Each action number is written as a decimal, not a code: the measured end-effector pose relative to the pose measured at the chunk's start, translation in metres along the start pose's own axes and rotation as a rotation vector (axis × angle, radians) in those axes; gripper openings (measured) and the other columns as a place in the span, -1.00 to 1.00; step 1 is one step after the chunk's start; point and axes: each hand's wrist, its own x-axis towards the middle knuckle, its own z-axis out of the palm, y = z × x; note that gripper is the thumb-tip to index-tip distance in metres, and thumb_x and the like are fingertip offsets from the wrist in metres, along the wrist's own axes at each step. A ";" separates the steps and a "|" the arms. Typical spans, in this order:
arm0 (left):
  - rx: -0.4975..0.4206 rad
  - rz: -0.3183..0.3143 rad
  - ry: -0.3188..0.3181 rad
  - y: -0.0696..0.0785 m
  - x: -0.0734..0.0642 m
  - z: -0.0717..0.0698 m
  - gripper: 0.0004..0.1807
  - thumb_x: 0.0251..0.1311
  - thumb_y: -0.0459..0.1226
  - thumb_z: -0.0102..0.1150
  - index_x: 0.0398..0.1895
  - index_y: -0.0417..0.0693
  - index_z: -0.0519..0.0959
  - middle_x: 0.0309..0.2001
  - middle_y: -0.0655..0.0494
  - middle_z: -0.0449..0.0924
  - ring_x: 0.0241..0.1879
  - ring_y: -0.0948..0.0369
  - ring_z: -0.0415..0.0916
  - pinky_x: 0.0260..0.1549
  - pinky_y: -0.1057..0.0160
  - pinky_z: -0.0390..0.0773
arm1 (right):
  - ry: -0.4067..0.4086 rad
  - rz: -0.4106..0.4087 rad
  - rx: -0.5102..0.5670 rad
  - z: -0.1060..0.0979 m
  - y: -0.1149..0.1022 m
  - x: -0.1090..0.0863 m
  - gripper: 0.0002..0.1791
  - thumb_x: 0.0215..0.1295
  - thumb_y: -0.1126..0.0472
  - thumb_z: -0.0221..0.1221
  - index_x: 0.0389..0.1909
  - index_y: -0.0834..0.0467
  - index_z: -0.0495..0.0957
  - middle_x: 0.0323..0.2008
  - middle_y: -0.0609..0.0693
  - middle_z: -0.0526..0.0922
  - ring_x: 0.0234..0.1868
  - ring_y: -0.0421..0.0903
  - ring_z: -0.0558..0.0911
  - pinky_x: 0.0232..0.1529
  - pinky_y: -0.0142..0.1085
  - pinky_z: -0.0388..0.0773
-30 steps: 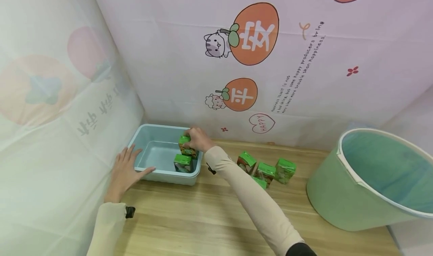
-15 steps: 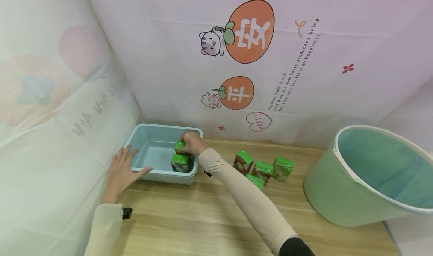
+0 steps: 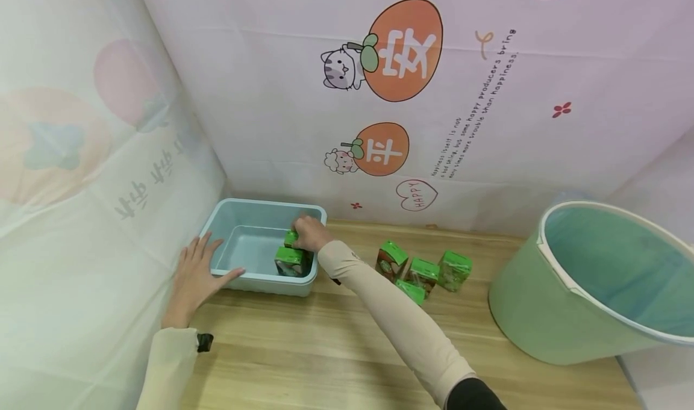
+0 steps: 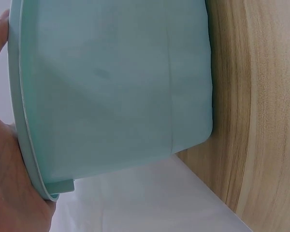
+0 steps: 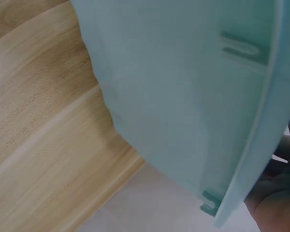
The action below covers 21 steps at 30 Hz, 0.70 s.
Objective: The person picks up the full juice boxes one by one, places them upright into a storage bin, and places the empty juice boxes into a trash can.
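A light blue plastic basin stands against the back and left walls. My left hand rests on its near left corner with fingers spread, the thumb lying along the front rim. Inside the basin's right end, my right hand grips a small green-topped carton, mostly hidden by the fingers. Just in front of it a second green-topped carton stands upright. The left wrist view shows the basin's outer wall beside part of the left hand. In the right wrist view the basin's wall hides most of the right hand.
To the right of the basin, several green-topped cartons stand close together on the wooden table. A large pale green bucket occupies the table's right side. Printed cloth covers the walls behind and at left.
The right hand has gone lower into the basin with its carton, beside the other one there. My left hand has kept its place on the rim. The view shifted slightly.
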 end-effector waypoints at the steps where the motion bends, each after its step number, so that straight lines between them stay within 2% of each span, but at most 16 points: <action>1: 0.000 -0.004 -0.003 0.000 0.000 0.000 0.05 0.17 0.27 0.40 0.50 -0.30 0.36 0.60 -0.39 0.08 0.57 -0.41 -0.07 0.53 -0.41 -0.15 | 0.003 -0.003 -0.009 0.001 0.000 0.000 -0.86 0.29 0.25 0.50 -0.30 0.23 0.74 -0.44 -0.10 0.48 -0.37 -0.19 0.38 -0.37 -0.39 0.33; 8: 0.002 0.003 0.009 0.001 -0.002 0.001 0.05 0.15 0.27 0.41 0.48 -0.30 0.39 0.59 -0.39 0.11 0.56 -0.42 -0.04 0.51 -0.43 -0.11 | 0.014 -0.011 -0.033 0.008 0.003 0.003 -0.86 0.29 0.26 0.49 -0.30 0.24 0.74 -0.43 -0.09 0.46 -0.36 -0.17 0.38 -0.35 -0.36 0.34; 21: -0.001 0.002 0.011 -0.001 -0.002 0.001 0.04 0.16 0.26 0.42 0.49 -0.28 0.38 0.60 -0.38 0.10 0.57 -0.40 -0.06 0.52 -0.42 -0.11 | 0.015 0.049 -0.055 0.012 0.001 0.008 -0.76 0.30 0.23 0.50 -0.10 0.24 0.76 -0.17 0.03 0.71 -0.26 -0.16 0.52 -0.18 -0.30 0.54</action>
